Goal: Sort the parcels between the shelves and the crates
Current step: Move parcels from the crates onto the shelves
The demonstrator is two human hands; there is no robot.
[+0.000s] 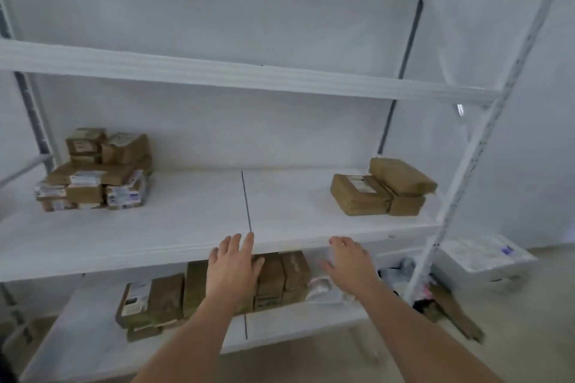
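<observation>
Hands: left hand (234, 264) and right hand (348, 261) empty, fingers spread, before brown parcels (280, 277) on lower shelf (93, 305); step judged reach-to-pick; next move calls for grasping one parcel.

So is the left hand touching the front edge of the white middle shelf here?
Cannot tell. In the head view the left hand has its fingertips overlapping the white middle shelf's front edge, but blur and angle hide any contact or gap.

A white metal rack (460, 183) stands against plain white walls (529, 134) under soft, even light. The floor (529, 336) at lower right is pale beige, with a white tub (485, 261) resting on it.
</observation>
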